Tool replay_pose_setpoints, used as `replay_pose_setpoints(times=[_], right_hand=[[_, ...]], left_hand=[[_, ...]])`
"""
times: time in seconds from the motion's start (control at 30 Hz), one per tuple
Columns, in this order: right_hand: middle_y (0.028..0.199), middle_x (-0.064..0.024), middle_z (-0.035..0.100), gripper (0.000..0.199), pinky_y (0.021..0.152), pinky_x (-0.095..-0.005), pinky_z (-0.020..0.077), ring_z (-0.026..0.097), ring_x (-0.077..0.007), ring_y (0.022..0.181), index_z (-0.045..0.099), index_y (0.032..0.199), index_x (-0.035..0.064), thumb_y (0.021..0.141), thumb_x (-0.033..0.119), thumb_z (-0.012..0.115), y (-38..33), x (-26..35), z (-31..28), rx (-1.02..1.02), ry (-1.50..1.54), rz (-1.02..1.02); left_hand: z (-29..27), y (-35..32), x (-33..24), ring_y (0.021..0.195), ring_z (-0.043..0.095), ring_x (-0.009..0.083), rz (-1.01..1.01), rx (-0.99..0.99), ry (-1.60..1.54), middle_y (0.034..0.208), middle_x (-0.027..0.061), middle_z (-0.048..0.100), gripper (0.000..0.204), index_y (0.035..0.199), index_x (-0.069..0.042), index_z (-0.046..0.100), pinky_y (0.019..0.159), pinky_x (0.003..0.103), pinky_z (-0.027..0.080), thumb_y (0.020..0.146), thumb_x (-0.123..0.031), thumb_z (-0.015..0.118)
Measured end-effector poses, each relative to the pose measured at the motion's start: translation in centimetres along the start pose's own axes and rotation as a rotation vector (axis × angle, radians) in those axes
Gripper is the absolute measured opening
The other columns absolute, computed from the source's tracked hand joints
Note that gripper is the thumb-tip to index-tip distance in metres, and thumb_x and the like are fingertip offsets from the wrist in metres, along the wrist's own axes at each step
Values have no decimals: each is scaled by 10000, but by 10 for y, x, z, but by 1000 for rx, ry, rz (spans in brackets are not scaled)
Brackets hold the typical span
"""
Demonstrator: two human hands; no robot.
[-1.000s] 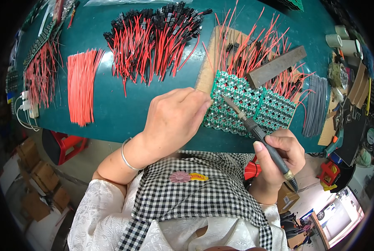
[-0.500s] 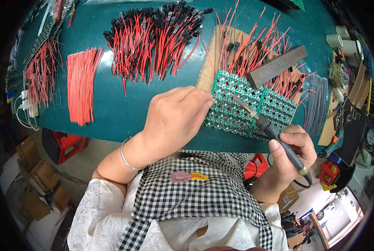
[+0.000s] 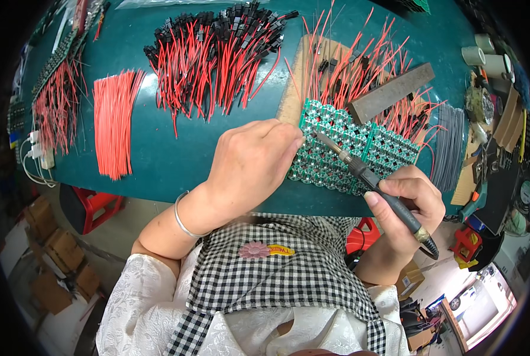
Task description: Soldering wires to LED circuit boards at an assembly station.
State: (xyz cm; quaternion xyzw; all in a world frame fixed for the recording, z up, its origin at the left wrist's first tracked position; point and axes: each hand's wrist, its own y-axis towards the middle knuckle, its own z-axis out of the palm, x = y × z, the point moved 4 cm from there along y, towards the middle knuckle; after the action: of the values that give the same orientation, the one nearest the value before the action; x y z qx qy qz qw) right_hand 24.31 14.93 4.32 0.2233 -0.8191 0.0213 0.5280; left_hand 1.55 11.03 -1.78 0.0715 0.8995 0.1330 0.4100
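A soldering iron is gripped in my right hand, its tip slanting up and left over a green circuit board panel. The tip is close to the panel's left part; whether it touches cannot be made out. My left hand is closed at the panel's left edge, fingertips pinched together beside the iron's tip. What the pinch holds is hidden by the fingers. A dark metal bar lies across the panel's far edge and the red and black wires behind it.
A wooden board lies under the wires. Farther left are a heap of connector leads and a bundle of red wires. Grey wires lie right of the panel, with white rolls at the far right.
The soldering iron and my right hand have moved left, bringing the tip nearer my left fingertips. My left hand has barely shifted.
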Motion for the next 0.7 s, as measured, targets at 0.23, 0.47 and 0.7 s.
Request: replay_pose_setpoints(times=[0.23,0.47,0.7], right_hand=[[706,-117,649,255,531,-269,426,587,-167,578,663,802,-31,634,-13,855,-15,-9,-16,-138,119,19],[672,-104,639,287,514,-283,421,580,-175,559,646,821,-1,634,-4,863,-40,-4,-9,-132,100,-57],[678,-108,651,279,497,-282,430,600,-179,546,647,830,1,663,-25,869,-44,-2,6,-110,38,-40]], left_hand=[[-14,-2,-8,563,584,176,-70,20,-46,690,52,611,129,834,-22,668,522,303,451,805,27,783],[-22,-19,-9,537,560,160,-41,43,-71,696,60,631,114,855,-14,694,499,298,432,807,33,786],[-14,-21,-8,540,567,172,-45,48,-76,710,71,654,110,876,-16,705,502,304,440,811,37,777]])
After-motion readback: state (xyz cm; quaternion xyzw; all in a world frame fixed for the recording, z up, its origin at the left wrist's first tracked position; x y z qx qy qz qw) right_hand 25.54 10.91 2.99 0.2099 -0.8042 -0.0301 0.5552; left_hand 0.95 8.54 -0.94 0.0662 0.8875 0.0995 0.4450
